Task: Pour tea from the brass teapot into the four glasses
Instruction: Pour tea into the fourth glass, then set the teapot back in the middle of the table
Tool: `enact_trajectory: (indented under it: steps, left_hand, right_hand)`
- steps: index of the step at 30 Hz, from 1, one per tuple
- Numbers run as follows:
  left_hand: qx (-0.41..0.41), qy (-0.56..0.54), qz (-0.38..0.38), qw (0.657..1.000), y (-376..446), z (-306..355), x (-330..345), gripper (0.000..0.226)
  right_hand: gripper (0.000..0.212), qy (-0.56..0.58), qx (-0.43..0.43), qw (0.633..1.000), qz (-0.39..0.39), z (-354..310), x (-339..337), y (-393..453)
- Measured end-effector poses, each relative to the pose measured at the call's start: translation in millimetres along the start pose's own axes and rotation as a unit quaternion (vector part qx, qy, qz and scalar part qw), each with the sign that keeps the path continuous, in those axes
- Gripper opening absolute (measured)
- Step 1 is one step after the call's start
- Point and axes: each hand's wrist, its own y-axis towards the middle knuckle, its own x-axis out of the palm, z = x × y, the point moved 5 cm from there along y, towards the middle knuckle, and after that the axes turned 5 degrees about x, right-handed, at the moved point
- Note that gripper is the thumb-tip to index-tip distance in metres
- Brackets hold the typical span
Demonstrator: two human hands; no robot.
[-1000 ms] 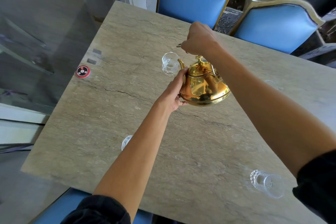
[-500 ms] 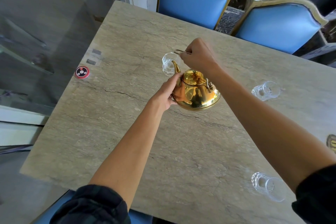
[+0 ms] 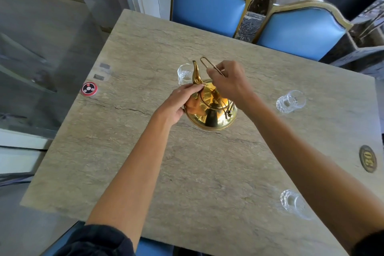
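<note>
The brass teapot [image 3: 212, 114] is at the middle of the stone table [image 3: 207, 172], its base at or just above the tabletop and its spout pointing away toward a clear glass [image 3: 184, 74] just behind it. My right hand [image 3: 230, 83] grips the thin wire handle above the lid. My left hand [image 3: 182, 100] presses against the pot's left side by the base of the spout. A second glass [image 3: 291, 101] stands to the right, and a third [image 3: 296, 203] near the front right. My left forearm hides the spot where a fourth glass stood earlier.
A red and black round disc [image 3: 89, 88] lies near the table's left edge, and an oval number plate [image 3: 367, 161] lies at the right edge. Two blue chairs [image 3: 207, 2] [image 3: 301, 31] stand behind the table. A glass panel drops away on the left.
The teapot has come down from a raised position to table height and moved slightly toward the far glass. My right hand dropped with the handle; my left hand shifted up to the spout's base.
</note>
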Motion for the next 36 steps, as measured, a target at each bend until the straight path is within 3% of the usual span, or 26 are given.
enact_trajectory:
  steps: [5, 9, 18, 26, 28, 31, 36]
  left_hand:
    - [0.028, 0.008, -0.041, 0.999, -17, -2, 8, 0.025]
    - [0.051, -0.01, -0.059, 0.997, -33, -14, 19, 0.046]
    - [0.036, 0.028, 0.039, 0.998, -75, -71, 39, 0.081]
    - [-0.002, 0.075, 0.096, 0.993, -97, -126, 48, 0.094]
    - [-0.016, 0.073, 0.086, 0.993, -99, -136, 50, 0.084]
    - [-0.027, 0.072, 0.074, 0.994, -100, -147, 51, 0.048]
    - [-0.047, 0.083, 0.046, 0.994, -90, -159, 51, 0.027]
  right_hand:
    - [0.027, 0.056, 0.02, 0.998, -0.011, 4, -11, -39]
    - [0.025, 0.102, 0.034, 0.994, 0.009, 14, -19, -72]
    - [0.024, 0.175, 0.081, 0.978, 0.074, 63, -14, -141]
    - [0.025, 0.121, 0.114, 0.978, 0.126, 96, 11, -189]
    - [0.023, 0.134, 0.118, 0.975, 0.128, 103, 18, -195]
    - [0.022, 0.149, 0.142, 0.97, 0.126, 116, 28, -199]
    - [0.021, 0.133, 0.153, 0.969, 0.144, 129, 39, -195]
